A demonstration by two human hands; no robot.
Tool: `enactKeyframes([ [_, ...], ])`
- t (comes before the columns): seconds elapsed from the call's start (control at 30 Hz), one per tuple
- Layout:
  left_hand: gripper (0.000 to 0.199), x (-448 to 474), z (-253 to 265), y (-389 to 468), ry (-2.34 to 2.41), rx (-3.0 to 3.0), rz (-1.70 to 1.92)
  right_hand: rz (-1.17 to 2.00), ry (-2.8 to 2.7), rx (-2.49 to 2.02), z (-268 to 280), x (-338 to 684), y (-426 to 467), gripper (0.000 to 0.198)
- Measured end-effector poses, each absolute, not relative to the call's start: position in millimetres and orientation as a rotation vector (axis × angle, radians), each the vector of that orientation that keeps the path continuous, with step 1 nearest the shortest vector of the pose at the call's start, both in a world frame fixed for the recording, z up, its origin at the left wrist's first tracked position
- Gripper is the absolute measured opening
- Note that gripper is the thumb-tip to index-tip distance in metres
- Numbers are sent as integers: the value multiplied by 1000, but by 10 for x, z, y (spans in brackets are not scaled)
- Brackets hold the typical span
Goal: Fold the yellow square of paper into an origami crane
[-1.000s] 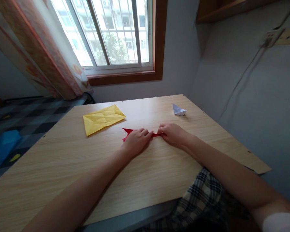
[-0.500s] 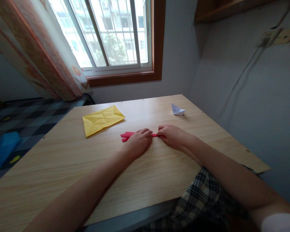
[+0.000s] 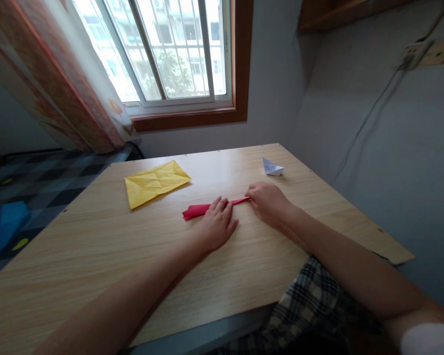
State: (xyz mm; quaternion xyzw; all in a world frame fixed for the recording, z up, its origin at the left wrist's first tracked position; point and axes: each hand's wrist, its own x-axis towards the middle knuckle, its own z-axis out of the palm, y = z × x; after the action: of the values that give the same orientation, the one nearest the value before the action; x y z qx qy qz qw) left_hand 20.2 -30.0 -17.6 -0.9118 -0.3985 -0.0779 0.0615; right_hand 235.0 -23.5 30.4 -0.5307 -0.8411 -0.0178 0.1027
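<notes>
Wooden tabletop (image 3: 96,256) under a window carries a folded red paper (image 3: 198,210) at its middle; left hand (image 3: 216,224) presses it flat, fingers spread, right hand (image 3: 268,202) pinches its right tip.

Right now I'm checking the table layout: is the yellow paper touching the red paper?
No, the yellow paper lies apart from the red paper, with bare table showing between them.

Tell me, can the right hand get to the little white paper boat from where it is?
Probably yes: the right hand rests at the red paper, and only bare table lies between it and the white paper boat.
</notes>
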Motion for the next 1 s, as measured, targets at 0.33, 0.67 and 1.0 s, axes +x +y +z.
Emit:
enactKeyframes([
  [0.33,62,203,-154,-304,-1339,-2800,-161,13,-2585,-1532,240,2217,-324,28],
  [0.67,62,209,-193,-298,-1336,-2770,-177,42,-2656,-1547,165,2165,-367,34],
  [1.0,62,222,-147,-310,-1368,-2797,-133,-11,-2633,-1773,167,2130,-403,33],
])
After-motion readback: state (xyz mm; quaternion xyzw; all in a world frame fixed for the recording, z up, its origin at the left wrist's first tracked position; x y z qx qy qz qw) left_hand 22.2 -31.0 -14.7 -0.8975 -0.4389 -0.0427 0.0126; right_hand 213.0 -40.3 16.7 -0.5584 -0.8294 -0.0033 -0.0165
